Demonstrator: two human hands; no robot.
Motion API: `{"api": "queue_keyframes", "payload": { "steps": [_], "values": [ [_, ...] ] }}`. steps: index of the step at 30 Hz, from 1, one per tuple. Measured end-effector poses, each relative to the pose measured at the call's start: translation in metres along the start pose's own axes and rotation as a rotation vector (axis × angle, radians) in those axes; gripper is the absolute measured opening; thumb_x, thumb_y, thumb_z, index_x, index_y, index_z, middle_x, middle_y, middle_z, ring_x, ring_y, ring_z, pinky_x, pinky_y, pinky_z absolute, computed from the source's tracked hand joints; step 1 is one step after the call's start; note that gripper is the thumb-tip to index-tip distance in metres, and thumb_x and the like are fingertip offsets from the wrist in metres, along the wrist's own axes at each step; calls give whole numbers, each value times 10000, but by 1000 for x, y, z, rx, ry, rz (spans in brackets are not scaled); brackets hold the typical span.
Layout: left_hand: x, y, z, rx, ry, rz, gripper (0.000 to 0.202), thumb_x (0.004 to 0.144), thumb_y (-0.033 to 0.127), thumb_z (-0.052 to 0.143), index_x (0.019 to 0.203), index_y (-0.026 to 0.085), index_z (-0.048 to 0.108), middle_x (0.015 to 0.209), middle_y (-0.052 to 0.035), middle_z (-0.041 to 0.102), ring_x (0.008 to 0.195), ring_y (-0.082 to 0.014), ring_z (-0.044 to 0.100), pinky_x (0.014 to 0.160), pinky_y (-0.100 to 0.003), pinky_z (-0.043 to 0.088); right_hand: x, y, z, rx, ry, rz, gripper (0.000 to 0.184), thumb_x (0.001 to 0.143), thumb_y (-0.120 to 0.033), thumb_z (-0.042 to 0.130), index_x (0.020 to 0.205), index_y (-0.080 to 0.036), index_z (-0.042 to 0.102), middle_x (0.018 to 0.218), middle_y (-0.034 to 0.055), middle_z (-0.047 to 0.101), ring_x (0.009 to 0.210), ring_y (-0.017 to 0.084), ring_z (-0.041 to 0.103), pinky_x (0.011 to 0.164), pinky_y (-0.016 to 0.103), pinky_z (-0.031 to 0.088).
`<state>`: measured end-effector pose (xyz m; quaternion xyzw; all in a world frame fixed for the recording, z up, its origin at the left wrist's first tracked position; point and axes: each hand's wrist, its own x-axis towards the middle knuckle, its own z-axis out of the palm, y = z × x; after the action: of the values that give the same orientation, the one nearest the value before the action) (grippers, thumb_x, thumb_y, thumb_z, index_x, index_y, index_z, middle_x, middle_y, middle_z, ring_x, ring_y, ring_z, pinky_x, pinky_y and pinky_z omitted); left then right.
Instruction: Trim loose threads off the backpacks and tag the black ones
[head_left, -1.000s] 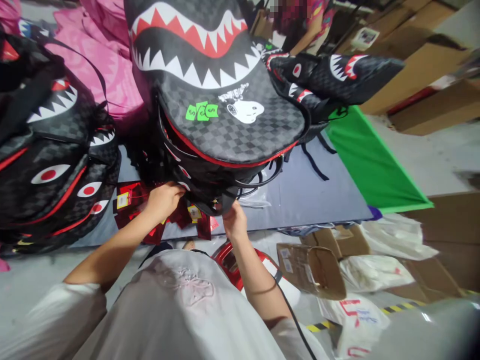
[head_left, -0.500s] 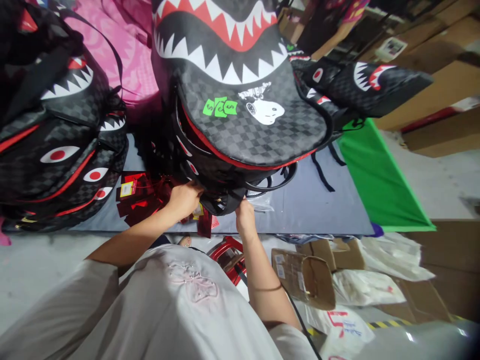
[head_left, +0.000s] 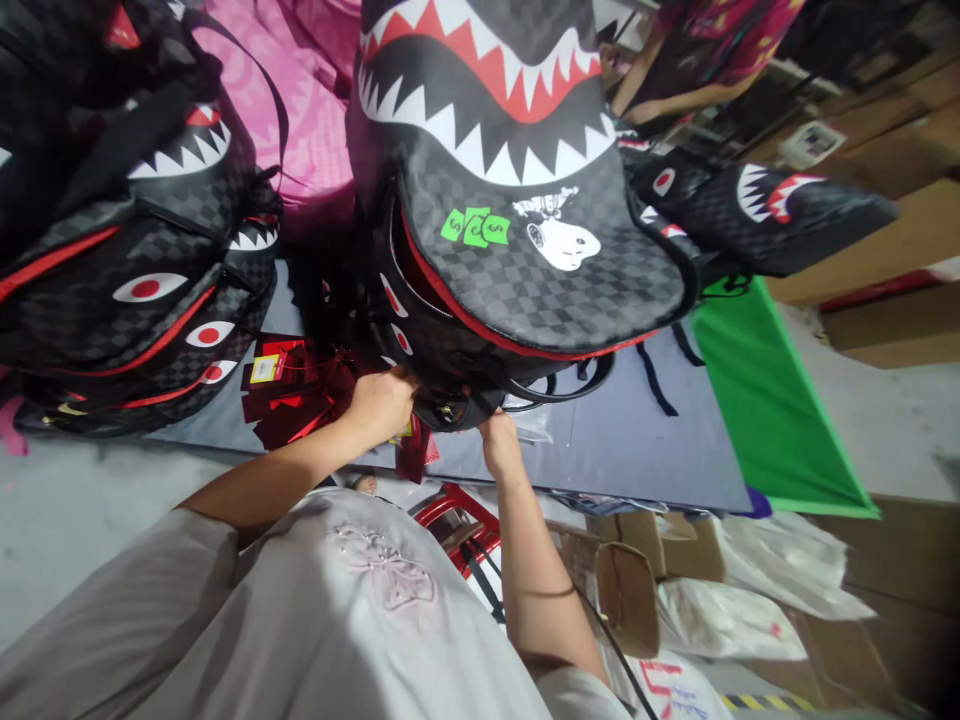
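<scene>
A stack of black checkered backpacks [head_left: 555, 290] stands in front of me. The top one has shark teeth, green bills and a white cartoon dog's head printed on it. Beneath its overhanging end, my left hand [head_left: 382, 405] is closed on the near edge of a lower black backpack [head_left: 450, 405]. My right hand [head_left: 500, 445] grips the same edge a little to the right, its fingertips partly hidden under the fabric. Red hang tags [head_left: 300, 395] lie in a heap beside my left hand.
More black backpacks [head_left: 150, 290] are piled on the left, with pink bags [head_left: 315, 130] behind. The grey table [head_left: 600, 450] has a green sheet [head_left: 787, 400] at its right. A red stool [head_left: 454, 510], cardboard boxes [head_left: 630, 600] and plastic bags [head_left: 727, 615] sit below. A person [head_left: 697, 70] stands behind.
The view has shifted, so the stack and bags appear farther right and slightly lower. Both hands keep their hold on the lower backpack's edge.
</scene>
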<state>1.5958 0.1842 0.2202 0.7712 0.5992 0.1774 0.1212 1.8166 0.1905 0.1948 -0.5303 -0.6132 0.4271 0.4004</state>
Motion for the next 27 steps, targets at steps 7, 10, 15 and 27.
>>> {"api": "queue_keyframes", "payload": {
  "steps": [7, 10, 15, 27],
  "values": [
    [-2, 6, -1, 9, -12, 24, 314, 895, 169, 465, 1087, 221, 708, 1068, -64, 704, 887, -236, 695, 686, -314, 501, -1, 9, -7, -120, -55, -12, 352, 833, -354, 371, 596, -220, 595, 701, 50, 665, 781, 206, 602, 795, 331, 490],
    [-1, 11, 0, 16, -42, 30, 316, 896, 161, 450, 1075, 207, 706, 1068, -72, 705, 892, -238, 694, 685, -318, 506, 0, 18, -5, -76, -58, -16, 354, 840, -332, 383, 582, -219, 597, 706, 50, 668, 796, 204, 612, 817, 326, 494],
    [11, 16, 3, 12, -75, 95, 327, 880, 162, 442, 1060, 170, 715, 1089, -107, 705, 919, -255, 694, 721, -339, 527, 4, 26, 8, 13, 14, -28, 269, 798, -372, 515, 615, -206, 621, 646, 23, 667, 678, 183, 619, 742, 315, 520],
    [55, 10, -19, -233, -485, 210, 364, 823, 219, 548, 1152, 243, 702, 1143, -46, 728, 1041, -212, 679, 862, -261, 505, -8, -6, 18, -794, 191, 35, 179, 779, -158, 502, 711, -180, 667, 671, 98, 697, 674, 227, 667, 612, 263, 394]
  ]
}}
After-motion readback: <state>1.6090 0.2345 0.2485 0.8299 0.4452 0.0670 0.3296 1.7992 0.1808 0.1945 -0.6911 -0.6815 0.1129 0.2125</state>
